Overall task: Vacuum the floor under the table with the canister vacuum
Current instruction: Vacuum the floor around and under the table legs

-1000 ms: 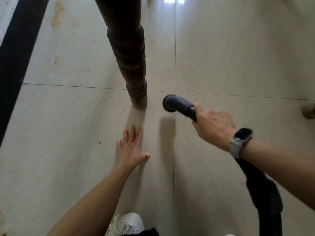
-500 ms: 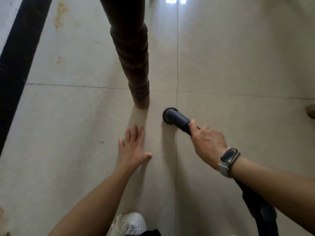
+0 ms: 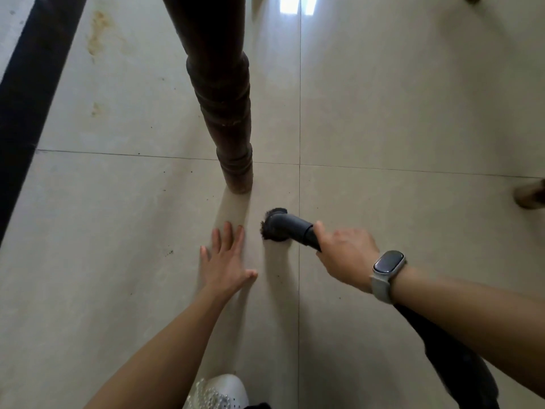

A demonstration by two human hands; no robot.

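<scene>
We look down on a pale tiled floor (image 3: 413,98), the largest thing before us, its grout lines crossing just right of centre; a black strip (image 3: 26,93) runs along its edge from ten o'clock up toward eleven; rusty stains (image 3: 95,39) mark the tile at eleven o'clock, and a glare of light (image 3: 296,4) sits at twelve. Next in size is the dark turned table leg (image 3: 224,93), coming down from twelve o'clock and meeting the floor a little above centre. Then the vacuum hose (image 3: 451,358), black, running from five o'clock up under our right forearm; our right hand (image 3: 346,258), at three o'clock of centre, is curled round the hose's rigid end, thumb on top. Our left hand (image 3: 225,261) lies at centre with fingers straight and spread wide, flat on the tile, holding nothing, pointing toward the leg's foot. The brush nozzle (image 3: 277,227) is down at the floor at four o'clock of the leg's foot, just beside our left fingertips but apart from them; whether its bristles touch the tile we cannot tell. A white shoe (image 3: 221,391) shows at six o'clock; a grey-banded watch (image 3: 387,265) sits on the right wrist; another furniture foot (image 3: 529,196) shows at three o'clock; dark specks (image 3: 168,252) dot the tile at nine o'clock of the left hand.
</scene>
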